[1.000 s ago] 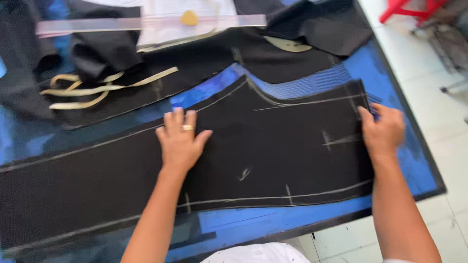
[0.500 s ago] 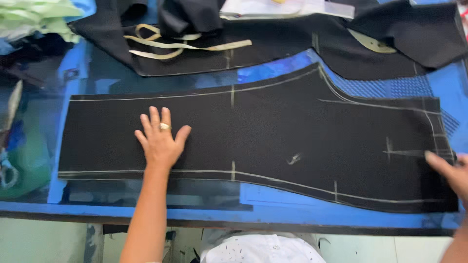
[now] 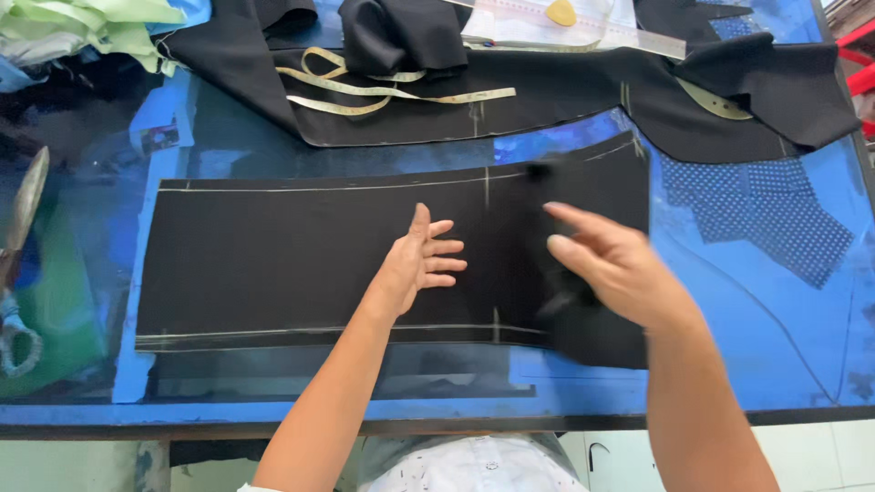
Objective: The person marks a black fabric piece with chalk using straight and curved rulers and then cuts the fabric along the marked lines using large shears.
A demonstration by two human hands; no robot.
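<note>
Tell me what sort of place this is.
Probably a tailor's cutting table: chalk-marked black cloth lies under the left hand and right hand, with a measuring tape and large shears nearby.

Half a second ago the black chalk-marked fabric panel (image 3: 310, 260) lay spread full length, its wide shaped end reaching far towards 3 o'clock. Now that end is folded back over the panel, so the cloth stops short near the middle of the blue glass-topped table (image 3: 756, 364), baring blue surface at 3 o'clock. The right hand (image 3: 615, 269), earlier at the far 3 o'clock edge, has swung in towards the centre and is blurred above the fold. The left hand (image 3: 417, 264) now lies close beside it, fingers pointing to 3 o'clock.
</note>
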